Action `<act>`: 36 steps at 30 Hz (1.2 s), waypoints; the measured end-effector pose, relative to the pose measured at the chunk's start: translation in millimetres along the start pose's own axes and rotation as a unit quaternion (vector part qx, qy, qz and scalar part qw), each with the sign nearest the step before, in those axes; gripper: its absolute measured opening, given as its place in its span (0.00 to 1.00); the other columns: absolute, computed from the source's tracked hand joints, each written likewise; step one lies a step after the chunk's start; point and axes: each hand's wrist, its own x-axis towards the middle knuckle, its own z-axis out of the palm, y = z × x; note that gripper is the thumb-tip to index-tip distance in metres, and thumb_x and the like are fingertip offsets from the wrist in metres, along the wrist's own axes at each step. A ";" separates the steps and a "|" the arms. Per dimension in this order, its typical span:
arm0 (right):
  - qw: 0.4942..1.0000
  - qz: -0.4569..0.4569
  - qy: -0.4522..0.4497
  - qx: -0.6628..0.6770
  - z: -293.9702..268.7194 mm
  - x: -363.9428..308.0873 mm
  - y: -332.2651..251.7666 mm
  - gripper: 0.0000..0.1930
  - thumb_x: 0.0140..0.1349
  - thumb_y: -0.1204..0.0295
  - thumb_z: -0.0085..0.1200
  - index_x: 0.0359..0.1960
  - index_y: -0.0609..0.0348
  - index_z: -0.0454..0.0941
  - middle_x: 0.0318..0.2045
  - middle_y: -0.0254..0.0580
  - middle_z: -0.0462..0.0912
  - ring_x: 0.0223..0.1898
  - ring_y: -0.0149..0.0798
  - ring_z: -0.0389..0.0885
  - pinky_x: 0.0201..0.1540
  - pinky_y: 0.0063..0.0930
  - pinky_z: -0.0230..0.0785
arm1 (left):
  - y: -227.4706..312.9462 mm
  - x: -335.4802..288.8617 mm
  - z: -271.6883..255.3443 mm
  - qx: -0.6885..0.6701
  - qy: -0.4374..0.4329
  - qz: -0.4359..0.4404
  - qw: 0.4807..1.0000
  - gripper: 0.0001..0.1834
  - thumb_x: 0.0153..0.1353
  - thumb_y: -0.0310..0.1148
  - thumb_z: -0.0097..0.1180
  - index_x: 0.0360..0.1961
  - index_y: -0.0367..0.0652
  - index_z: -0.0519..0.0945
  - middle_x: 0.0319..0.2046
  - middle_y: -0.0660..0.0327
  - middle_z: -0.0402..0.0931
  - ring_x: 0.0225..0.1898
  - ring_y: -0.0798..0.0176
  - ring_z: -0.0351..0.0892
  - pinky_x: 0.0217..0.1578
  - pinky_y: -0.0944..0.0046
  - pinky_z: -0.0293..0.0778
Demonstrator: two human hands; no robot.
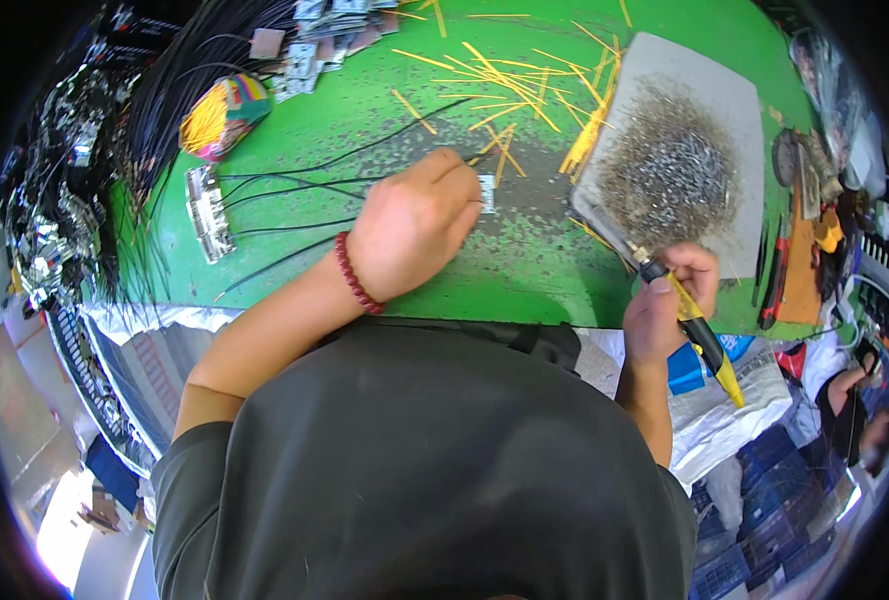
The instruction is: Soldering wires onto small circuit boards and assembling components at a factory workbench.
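Note:
My left hand (420, 220) is closed in a pinch over the green tabletop, its fingertips mostly hidden beneath it. Thin black wires (295, 190) run from a silver-wrapped piece (208, 213) toward this hand, and one appears to be held in the fingers. A small pale rectangular plate (487, 193) lies at the fingertips. In my right hand (673, 300) is a yellow-and-black soldering iron (700, 335), its metal end pointing up and left at the edge of a grey slab (650, 70). Dark, shiny metal bits (675, 160) cover the slab's middle.
Yellow strips (505, 85) lie scattered beyond my hands. Toward the far left are a yellow bundle (210, 118), black wires and small metal plates (330, 35). Hand tools (780, 260) line the right edge. Silver-wrapped pieces (55, 220) crowd the left. Another person (850, 400) shows at far right.

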 end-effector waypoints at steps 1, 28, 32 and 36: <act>0.999 -0.023 0.022 0.014 -7.1 5.0 1.0 0.14 0.53 0.71 0.58 0.37 0.64 0.67 0.29 0.38 0.72 0.27 0.26 0.67 0.31 0.17 0.60 | 0.5 -1.0 -0.4 0.012 0.003 0.010 1.000 0.06 0.48 0.19 0.61 0.27 0.37 0.75 0.29 0.54 0.74 0.30 0.52 0.77 0.29 0.59 0.74; 0.984 -0.051 0.108 -0.131 -45.9 66.5 27.5 0.08 0.49 0.82 0.56 0.32 0.62 0.74 0.25 0.30 0.73 0.25 0.21 0.67 0.29 0.15 0.61 | -1.0 0.6 -1.2 -0.020 0.003 0.001 1.000 0.07 0.49 0.18 0.61 0.27 0.35 0.75 0.28 0.57 0.73 0.26 0.60 0.73 0.24 0.66 0.70; 0.991 -0.048 0.106 -0.065 -52.4 56.0 21.2 0.09 0.50 0.82 0.55 0.34 0.63 0.74 0.28 0.32 0.73 0.27 0.23 0.68 0.32 0.15 0.60 | -2.4 -0.1 0.7 -0.013 0.022 0.011 1.000 0.05 0.50 0.23 0.60 0.27 0.38 0.75 0.29 0.55 0.74 0.30 0.51 0.76 0.30 0.57 0.75; 0.999 -0.009 0.028 -0.038 -20.7 34.5 4.3 0.12 0.50 0.77 0.58 0.36 0.62 0.72 0.31 0.34 0.71 0.32 0.25 0.66 0.37 0.18 0.58 | -3.9 -2.2 2.4 -0.027 0.021 0.008 0.999 0.07 0.48 0.19 0.61 0.28 0.36 0.75 0.29 0.54 0.73 0.29 0.54 0.75 0.29 0.62 0.73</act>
